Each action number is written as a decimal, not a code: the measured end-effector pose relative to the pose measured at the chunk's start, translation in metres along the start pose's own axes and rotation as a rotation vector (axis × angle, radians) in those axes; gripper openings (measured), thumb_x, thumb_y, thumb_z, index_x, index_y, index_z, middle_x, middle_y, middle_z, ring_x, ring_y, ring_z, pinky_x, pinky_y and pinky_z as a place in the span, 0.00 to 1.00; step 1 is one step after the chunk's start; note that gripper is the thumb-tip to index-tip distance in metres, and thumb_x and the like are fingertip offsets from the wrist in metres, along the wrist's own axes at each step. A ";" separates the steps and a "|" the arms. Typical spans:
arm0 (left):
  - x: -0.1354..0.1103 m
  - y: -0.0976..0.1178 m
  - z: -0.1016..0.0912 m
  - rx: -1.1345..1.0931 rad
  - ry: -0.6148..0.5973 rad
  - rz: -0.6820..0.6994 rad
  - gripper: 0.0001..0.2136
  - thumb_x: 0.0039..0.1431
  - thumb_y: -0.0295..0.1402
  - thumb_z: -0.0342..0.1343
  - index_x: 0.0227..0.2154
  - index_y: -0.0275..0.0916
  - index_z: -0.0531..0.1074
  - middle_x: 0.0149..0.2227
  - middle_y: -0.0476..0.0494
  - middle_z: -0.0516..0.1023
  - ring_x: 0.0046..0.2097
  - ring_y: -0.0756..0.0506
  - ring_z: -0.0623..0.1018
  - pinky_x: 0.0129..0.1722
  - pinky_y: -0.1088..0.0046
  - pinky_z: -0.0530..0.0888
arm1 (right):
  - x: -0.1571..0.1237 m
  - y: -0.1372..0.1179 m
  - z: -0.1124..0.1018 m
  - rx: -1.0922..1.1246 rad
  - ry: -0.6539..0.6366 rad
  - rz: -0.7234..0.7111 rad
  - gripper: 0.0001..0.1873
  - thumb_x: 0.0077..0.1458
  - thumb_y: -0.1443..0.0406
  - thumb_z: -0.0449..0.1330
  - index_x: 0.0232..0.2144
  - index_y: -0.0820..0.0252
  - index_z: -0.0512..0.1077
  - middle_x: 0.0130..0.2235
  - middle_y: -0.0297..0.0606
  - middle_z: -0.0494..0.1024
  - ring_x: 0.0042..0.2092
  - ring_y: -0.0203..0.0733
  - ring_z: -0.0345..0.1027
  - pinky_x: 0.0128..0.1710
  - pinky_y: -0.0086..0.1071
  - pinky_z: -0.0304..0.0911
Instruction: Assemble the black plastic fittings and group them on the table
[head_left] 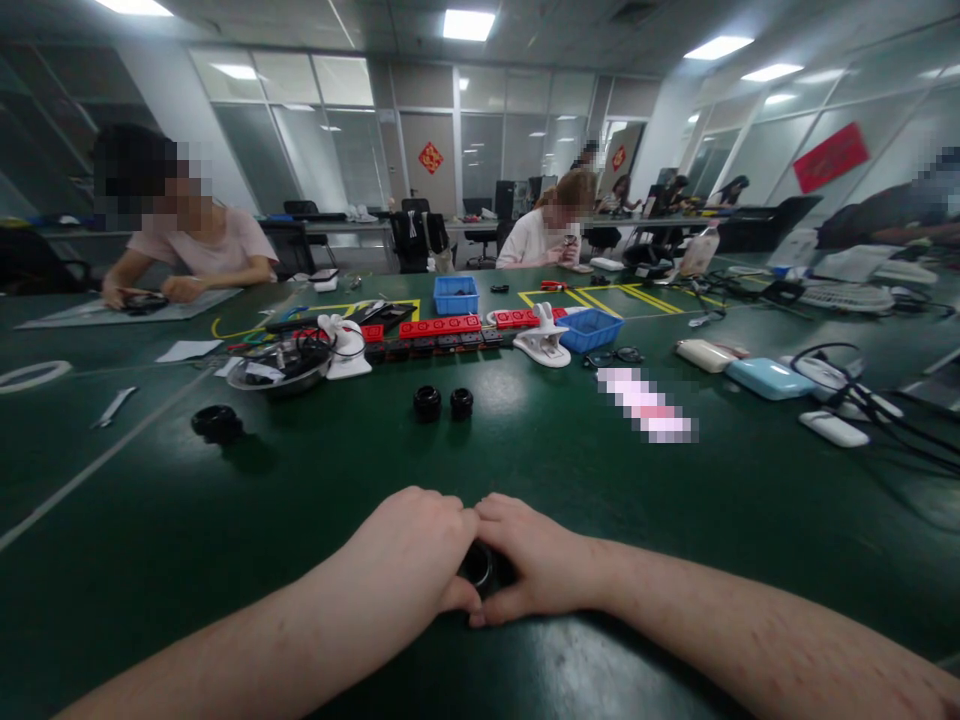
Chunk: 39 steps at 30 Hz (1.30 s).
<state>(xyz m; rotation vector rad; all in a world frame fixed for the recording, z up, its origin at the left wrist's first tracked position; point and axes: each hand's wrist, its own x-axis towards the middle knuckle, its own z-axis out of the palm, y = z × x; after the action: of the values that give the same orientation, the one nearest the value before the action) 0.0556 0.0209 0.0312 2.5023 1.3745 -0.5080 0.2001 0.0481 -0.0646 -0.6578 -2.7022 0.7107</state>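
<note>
Risking, through uneven pressure from the left hand (420, 535), a tilt or skid of the black ring-shaped part (480, 568) on the smooth green table (315, 470); through slack from the right hand (536, 555), a slip out of the clasp. Angling the left forearm (277, 635) from the lower left, with knuckles up and thumb bent inward. Clasping the part between both hands, mostly hidden; impossible to tell how firmly. Angling the right forearm (727, 610) from the lower right, with thumb tip beside the left one.
</note>
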 end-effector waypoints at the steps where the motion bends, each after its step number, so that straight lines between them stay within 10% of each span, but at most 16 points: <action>1: 0.000 0.000 0.001 0.012 0.011 -0.007 0.16 0.45 0.38 0.63 0.34 0.31 0.74 0.35 0.37 0.77 0.38 0.36 0.76 0.39 0.61 0.71 | 0.000 0.000 0.000 -0.005 0.000 -0.004 0.24 0.39 0.56 0.65 0.39 0.62 0.68 0.34 0.37 0.70 0.36 0.40 0.62 0.39 0.33 0.58; 21: -0.004 0.015 0.007 0.066 0.036 -0.160 0.22 0.52 0.47 0.53 0.32 0.28 0.75 0.30 0.32 0.77 0.33 0.34 0.76 0.33 0.59 0.70 | 0.001 0.002 0.002 -0.059 -0.011 0.004 0.23 0.38 0.53 0.65 0.32 0.64 0.69 0.32 0.38 0.69 0.34 0.39 0.61 0.36 0.32 0.58; 26: -0.009 -0.002 0.005 -0.119 0.188 0.092 0.22 0.47 0.48 0.59 0.39 0.36 0.72 0.37 0.40 0.76 0.39 0.38 0.74 0.40 0.60 0.69 | 0.000 0.003 0.003 -0.012 0.004 -0.028 0.26 0.38 0.55 0.66 0.39 0.63 0.69 0.37 0.39 0.72 0.38 0.41 0.63 0.41 0.35 0.57; 31: -0.013 -0.019 0.007 -0.286 0.138 0.412 0.17 0.51 0.26 0.60 0.44 0.49 0.70 0.45 0.53 0.74 0.48 0.47 0.71 0.49 0.70 0.63 | 0.000 0.000 0.000 0.020 -0.009 -0.011 0.26 0.40 0.57 0.65 0.43 0.60 0.67 0.41 0.39 0.72 0.41 0.43 0.63 0.43 0.36 0.55; 39: -0.009 -0.013 0.010 -0.247 0.103 0.340 0.14 0.51 0.21 0.56 0.39 0.43 0.74 0.42 0.47 0.75 0.44 0.45 0.73 0.45 0.70 0.66 | 0.000 0.002 0.001 0.012 -0.033 -0.018 0.22 0.41 0.57 0.65 0.39 0.59 0.69 0.39 0.38 0.71 0.41 0.42 0.63 0.43 0.36 0.55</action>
<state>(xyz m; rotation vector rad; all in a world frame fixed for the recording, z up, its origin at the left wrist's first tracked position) 0.0385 0.0173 0.0256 2.5068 0.9428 -0.1332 0.2004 0.0490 -0.0666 -0.6228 -2.7282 0.7388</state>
